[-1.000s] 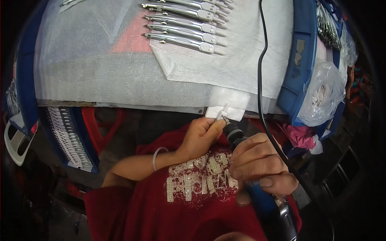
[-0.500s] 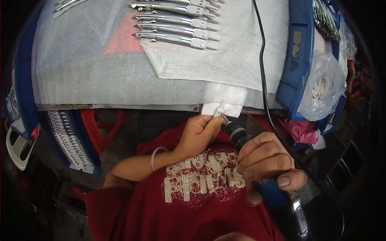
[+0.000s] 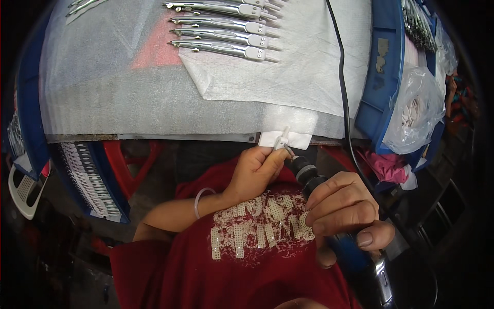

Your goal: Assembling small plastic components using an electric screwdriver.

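At frame centre, just below the desk (image 3: 154,110) edge, your left hand (image 3: 254,172) pinches a small white plastic part (image 3: 281,140). Your right hand (image 3: 345,208), lower right, is closed around a rotary tool (image 3: 311,175) whose tip touches it.

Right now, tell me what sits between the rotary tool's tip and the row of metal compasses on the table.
In the head view, between the rotary tool and the metal compasses lie the small white part in the left hand and white foam sheeting.
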The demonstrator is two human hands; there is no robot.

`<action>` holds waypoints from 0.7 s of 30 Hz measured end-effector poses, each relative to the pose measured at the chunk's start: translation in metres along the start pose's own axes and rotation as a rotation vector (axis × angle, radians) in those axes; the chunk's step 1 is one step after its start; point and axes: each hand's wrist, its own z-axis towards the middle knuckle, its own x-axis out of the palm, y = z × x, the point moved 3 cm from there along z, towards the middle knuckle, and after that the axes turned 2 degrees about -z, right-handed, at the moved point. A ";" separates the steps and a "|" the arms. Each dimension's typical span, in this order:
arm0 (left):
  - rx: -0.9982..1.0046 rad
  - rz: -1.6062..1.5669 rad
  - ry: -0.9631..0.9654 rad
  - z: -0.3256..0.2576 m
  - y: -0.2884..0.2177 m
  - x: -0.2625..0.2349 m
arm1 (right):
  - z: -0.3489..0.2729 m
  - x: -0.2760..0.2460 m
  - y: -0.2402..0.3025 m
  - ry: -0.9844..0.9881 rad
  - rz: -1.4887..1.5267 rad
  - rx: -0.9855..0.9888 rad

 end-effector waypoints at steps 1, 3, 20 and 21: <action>0.005 0.014 0.003 0.000 -0.001 0.000 | 0.000 0.000 0.000 0.002 0.005 0.005; 0.011 0.028 -0.001 0.000 -0.001 -0.001 | 0.000 0.000 -0.001 0.005 0.017 0.009; 0.008 0.044 -0.020 0.000 -0.004 0.000 | 0.000 0.002 -0.001 0.045 0.020 0.038; 0.007 0.042 -0.020 0.000 -0.004 0.001 | 0.001 0.002 -0.001 0.046 0.021 0.040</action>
